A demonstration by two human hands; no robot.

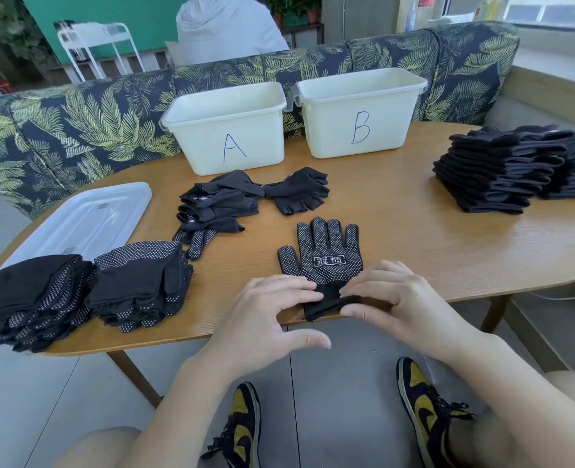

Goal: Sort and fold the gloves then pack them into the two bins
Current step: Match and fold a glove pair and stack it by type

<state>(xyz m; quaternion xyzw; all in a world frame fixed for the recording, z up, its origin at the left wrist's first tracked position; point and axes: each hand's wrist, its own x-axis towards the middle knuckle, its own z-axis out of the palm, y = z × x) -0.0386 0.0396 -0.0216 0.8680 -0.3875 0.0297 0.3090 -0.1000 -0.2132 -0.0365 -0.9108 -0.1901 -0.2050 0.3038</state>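
Black, white-dotted work glove (323,255) lies flat near the table's (397,231) near edge, palm side up, fingers pointing far, a white printed label at its centre. Its cuff overhangs the edge slightly. Left hand (266,312) rests fingertips on the cuff's left side, fingers nearly straight, thumb out below the table edge. Right hand (394,295) pinches the cuff's right side, fingers on top, thumb at the cuff's near edge.

Bin A (227,130) and bin B (360,111), both white plastic, stand side by side at the far edge; contents cannot be told. Just near of them: a loose heap of plain black gloves (218,204), with fingerless gloves (299,194) to its right. Near left: two stacks of folded dotted gloves (76,292), side by side. A translucent lid (86,217) lies far of them. Far right: a tall stack of black gloves (502,170).
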